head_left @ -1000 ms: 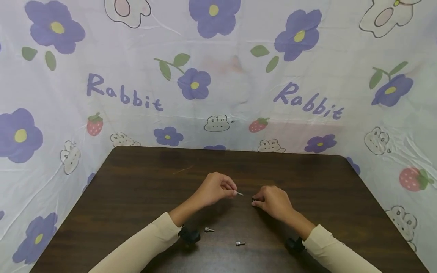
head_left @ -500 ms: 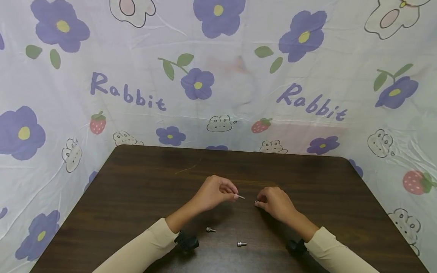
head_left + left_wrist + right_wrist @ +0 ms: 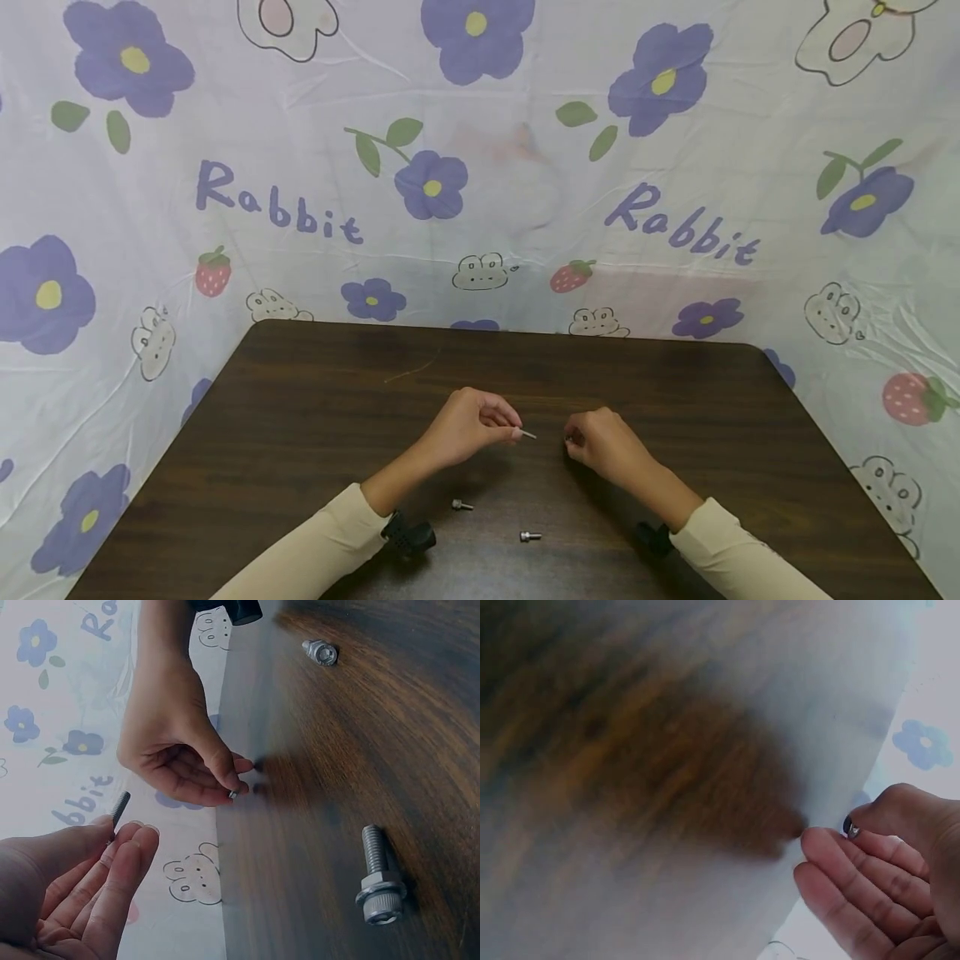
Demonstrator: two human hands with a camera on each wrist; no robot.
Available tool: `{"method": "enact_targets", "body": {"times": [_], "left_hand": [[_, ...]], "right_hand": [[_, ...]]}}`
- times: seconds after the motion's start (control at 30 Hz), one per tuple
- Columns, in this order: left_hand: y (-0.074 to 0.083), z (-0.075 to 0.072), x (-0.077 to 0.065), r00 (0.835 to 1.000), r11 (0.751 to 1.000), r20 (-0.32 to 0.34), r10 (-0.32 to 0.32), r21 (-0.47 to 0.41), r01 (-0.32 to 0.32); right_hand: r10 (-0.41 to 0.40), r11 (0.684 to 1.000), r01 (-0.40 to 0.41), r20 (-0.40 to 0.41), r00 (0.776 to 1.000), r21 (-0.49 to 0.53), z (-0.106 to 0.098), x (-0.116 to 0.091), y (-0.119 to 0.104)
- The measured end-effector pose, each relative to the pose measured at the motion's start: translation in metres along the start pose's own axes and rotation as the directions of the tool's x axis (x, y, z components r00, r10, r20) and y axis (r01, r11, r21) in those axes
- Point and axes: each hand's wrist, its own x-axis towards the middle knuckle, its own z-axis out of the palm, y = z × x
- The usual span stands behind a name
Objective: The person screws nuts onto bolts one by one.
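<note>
Between thumb and fingertips my left hand (image 3: 474, 429) pinches a bolt (image 3: 121, 805); its threaded end sticks out toward the right, while the head is hidden by the fingers. Across a small gap, my right hand (image 3: 606, 442) holds a small metal piece that looks like a nut (image 3: 851, 827) between thumb and fingers. The bolt and this piece are apart, both above the table. Closer to the body lie two more bolts: one (image 3: 462, 505) near the left wrist, the other (image 3: 381, 889) with a nut and washer on its shank near the head.
The dark wood table (image 3: 300, 400) is ringed by a pale cloth (image 3: 525, 200) printed with flowers and rabbits. A black wrist device (image 3: 410, 533) sits under the left forearm, and another (image 3: 654, 537) under the right.
The small piece turns within my right fingers, now mostly covered by them. My right hand has shifted slightly right, widening the gap. The left hand keeps its hold on the bolt, almost still.
</note>
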Motion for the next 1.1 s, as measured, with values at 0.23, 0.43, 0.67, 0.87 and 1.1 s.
{"method": "enact_targets", "body": {"times": [0.23,0.43,0.67,0.87,1.1], "left_hand": [[-0.001,-0.002,-0.002,1.0,1.0,-0.012,0.008,0.004,-0.008],[0.0,-0.005,-0.004,1.0,1.0,-0.026,0.011,-0.005,-0.011],[0.005,-0.009,-0.008,0.998,1.0,-0.058,0.015,-0.016,-0.016],[0.012,-0.013,-0.009,0.993,0.998,-0.111,0.042,-0.048,-0.047],[0.022,-0.016,-0.012,0.985,0.995,-0.149,0.082,-0.037,-0.088]], "right_hand": [[-0.034,0.997,0.037,-0.049,0.998,0.065,-0.001,-0.006,0.0],[-0.028,0.994,0.036,-0.086,0.996,0.1,-0.002,-0.008,-0.002],[-0.072,0.991,0.093,-0.205,0.976,0.095,-0.01,-0.008,-0.009],[-0.142,0.974,0.185,-0.285,0.948,0.129,-0.026,-0.01,-0.021],[-0.225,0.952,0.28,-0.333,0.916,0.126,-0.043,-0.012,-0.034]]}}
